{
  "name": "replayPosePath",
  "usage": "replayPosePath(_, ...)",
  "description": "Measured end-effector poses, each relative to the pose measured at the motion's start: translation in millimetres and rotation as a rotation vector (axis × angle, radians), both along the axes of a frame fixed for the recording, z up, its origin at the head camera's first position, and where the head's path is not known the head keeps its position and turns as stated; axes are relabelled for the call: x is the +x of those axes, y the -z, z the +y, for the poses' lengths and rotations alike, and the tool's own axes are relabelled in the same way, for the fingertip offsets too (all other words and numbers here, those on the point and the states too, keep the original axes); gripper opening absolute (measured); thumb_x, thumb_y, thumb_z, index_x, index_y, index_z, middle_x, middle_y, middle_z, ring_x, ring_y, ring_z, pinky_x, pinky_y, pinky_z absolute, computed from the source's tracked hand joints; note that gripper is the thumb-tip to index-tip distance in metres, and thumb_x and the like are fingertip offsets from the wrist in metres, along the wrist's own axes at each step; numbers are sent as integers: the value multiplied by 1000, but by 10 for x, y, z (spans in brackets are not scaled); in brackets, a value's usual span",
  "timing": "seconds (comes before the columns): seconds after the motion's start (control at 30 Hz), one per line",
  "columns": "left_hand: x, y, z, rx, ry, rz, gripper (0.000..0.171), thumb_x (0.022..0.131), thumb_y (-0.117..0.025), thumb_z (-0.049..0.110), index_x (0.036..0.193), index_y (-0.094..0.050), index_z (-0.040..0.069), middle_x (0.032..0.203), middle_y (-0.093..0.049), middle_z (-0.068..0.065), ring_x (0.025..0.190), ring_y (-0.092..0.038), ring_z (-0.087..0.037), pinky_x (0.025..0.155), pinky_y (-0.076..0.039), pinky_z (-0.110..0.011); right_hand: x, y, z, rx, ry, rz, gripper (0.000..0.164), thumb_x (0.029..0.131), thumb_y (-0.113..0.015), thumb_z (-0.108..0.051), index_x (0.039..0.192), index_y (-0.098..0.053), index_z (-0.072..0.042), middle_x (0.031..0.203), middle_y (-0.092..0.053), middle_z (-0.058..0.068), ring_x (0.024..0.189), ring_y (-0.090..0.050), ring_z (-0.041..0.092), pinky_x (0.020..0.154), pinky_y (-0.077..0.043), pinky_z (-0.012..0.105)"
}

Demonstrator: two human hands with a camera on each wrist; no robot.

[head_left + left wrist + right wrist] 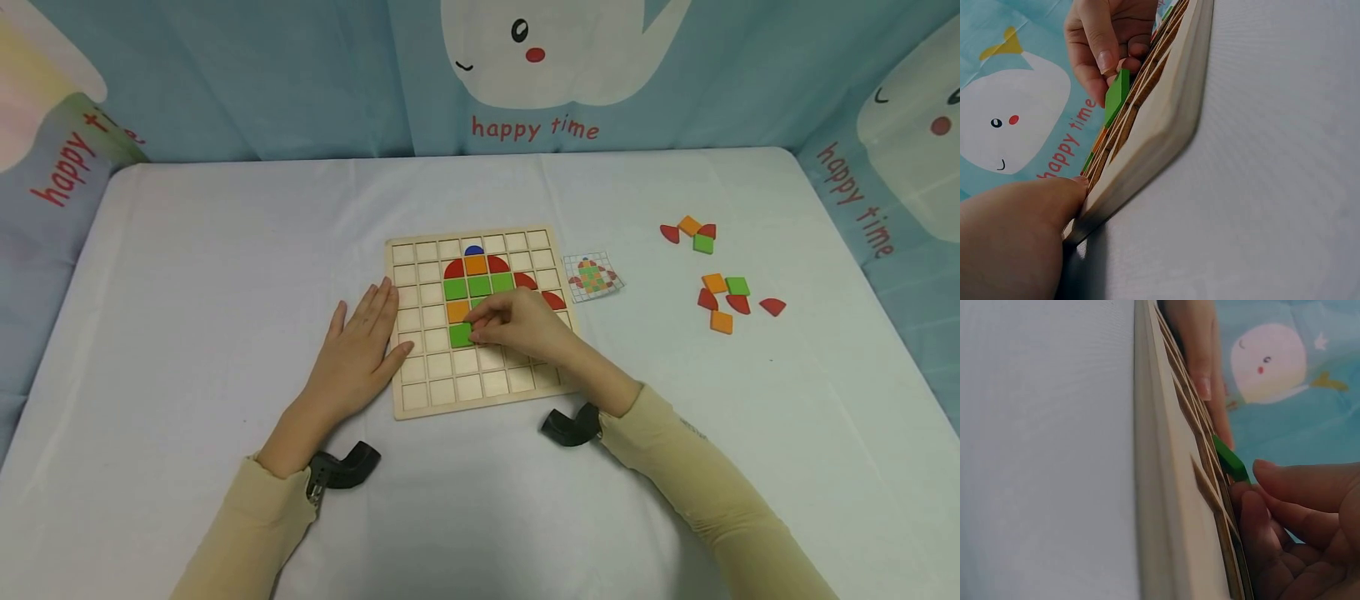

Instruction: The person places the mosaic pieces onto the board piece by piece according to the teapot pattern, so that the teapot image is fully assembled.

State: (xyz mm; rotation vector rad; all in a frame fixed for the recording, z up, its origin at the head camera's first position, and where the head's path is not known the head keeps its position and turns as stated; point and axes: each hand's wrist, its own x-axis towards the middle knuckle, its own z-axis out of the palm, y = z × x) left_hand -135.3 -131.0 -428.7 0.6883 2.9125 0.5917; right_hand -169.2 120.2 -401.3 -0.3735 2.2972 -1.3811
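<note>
A wooden grid board [435, 410] lies on the table, partly filled with coloured tiles. My right hand [525, 325] reaches over it from the right, thumb and fingers pinching the right edge of a green square tile [460, 336]. In the right wrist view this green tile [1229, 457] stands tilted over the grid, its raised side at the fingertips. My left hand [356, 354] lies flat beside the board's left edge, fingers straight, with the thumb [1066, 194] on the rim. Above the pinched tile sit an orange square [458, 312] and a row of green squares [478, 286].
Right of the board lies a small pattern card [592, 277]. Farther right are two loose groups of red, orange and green tiles [717, 322]. A blue half-round piece [474, 250] and red quarter-round pieces [453, 269] sit in the upper cells. A printed curtain surrounds the table.
</note>
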Motion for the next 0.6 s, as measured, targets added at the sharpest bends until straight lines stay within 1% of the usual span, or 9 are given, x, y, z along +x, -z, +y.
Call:
replayPosePath(0.47,-8,-9,-2,-2,4,12,71,99,-43,37,150,-12,-3,157,-7,-15,144,-6,-29,111,1,-54,-8,-32,29,-14,7,4,14,83,-72,-7,96,-73,-4,78,-67,3,69,-62,15,66,-50,25)
replayPosePath(0.6,3,9,-5,1,0,7,71,99,-44,36,149,-13,-3,156,-9,-16,144,-7,-30,111,0,-55,-4,-28,43,-59,14,-49,14,83,-71,-4,96,-72,-1,80,-67,5,71,-64,17,70,-53,27)
